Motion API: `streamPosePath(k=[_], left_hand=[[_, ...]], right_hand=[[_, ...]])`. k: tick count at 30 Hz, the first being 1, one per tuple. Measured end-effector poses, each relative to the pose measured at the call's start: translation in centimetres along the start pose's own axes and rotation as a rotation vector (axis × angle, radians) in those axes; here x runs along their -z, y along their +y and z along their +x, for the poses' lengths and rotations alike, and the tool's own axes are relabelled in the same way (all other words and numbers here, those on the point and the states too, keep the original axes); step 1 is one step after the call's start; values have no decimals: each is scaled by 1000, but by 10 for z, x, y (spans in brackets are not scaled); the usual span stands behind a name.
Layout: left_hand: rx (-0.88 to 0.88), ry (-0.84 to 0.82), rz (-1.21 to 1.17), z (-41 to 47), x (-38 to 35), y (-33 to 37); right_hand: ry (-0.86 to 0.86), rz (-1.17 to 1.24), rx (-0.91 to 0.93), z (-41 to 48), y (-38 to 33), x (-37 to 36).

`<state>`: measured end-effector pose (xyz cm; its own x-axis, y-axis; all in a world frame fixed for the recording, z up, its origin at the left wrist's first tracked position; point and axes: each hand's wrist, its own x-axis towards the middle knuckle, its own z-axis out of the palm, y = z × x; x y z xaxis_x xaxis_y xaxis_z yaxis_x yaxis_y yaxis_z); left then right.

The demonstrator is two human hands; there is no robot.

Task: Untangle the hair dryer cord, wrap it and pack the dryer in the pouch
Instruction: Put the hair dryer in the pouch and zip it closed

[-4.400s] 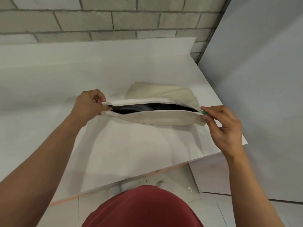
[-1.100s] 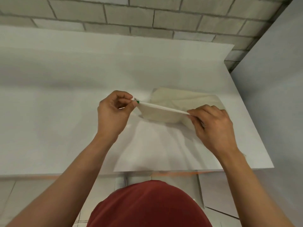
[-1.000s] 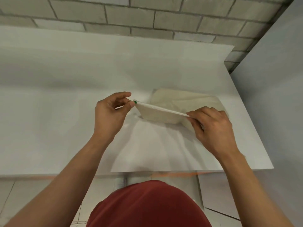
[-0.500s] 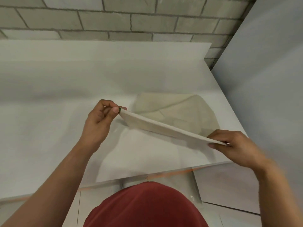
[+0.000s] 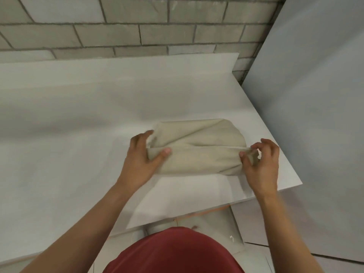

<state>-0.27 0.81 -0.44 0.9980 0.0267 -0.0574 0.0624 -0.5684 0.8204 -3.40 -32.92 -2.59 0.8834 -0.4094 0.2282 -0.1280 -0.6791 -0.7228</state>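
Observation:
A cream fabric pouch (image 5: 199,150) lies bulging on the white table (image 5: 78,134), closed along its top seam. My left hand (image 5: 140,160) grips its left end, thumb on the near face and fingers behind. My right hand (image 5: 260,160) pinches the pouch's right end between thumb and fingertips. The hair dryer and its cord are not visible; the closed pouch hides whatever is inside.
The table's right edge and near corner (image 5: 295,184) are just right of my right hand. A grey panel (image 5: 315,95) stands to the right and a block wall (image 5: 137,26) behind. My red shirt (image 5: 173,253) fills the bottom of the view.
The pouch was held up stretched edge-on between both hands; now it lies down on the table with its flat side showing. My left hand moved from pinching the zipper end to gripping the left end.

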Motion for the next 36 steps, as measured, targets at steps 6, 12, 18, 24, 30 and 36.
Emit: streamPosePath(k=[6,12,18,24,30,36], left_hand=[[-125,-291,610,12,-17,-19],[-309,-311,636,26,-35,-27],[-361,-310,728,45,-42,-27],[-377,-312,822,107,-45,-15],[-444,-248,1026,193,-46,-1],[-325,-345,1038,262,-50,25]], right_hand=[[-188,-113,106,-19,5,-4],[-377,-292,264,-19,16,-6],[-319,-414,266,-4,25,-25],[-296,-476,265,48,19,-47],[-369,-497,219,133,7,-76],[-437,-476,189,203,-9,-95]])
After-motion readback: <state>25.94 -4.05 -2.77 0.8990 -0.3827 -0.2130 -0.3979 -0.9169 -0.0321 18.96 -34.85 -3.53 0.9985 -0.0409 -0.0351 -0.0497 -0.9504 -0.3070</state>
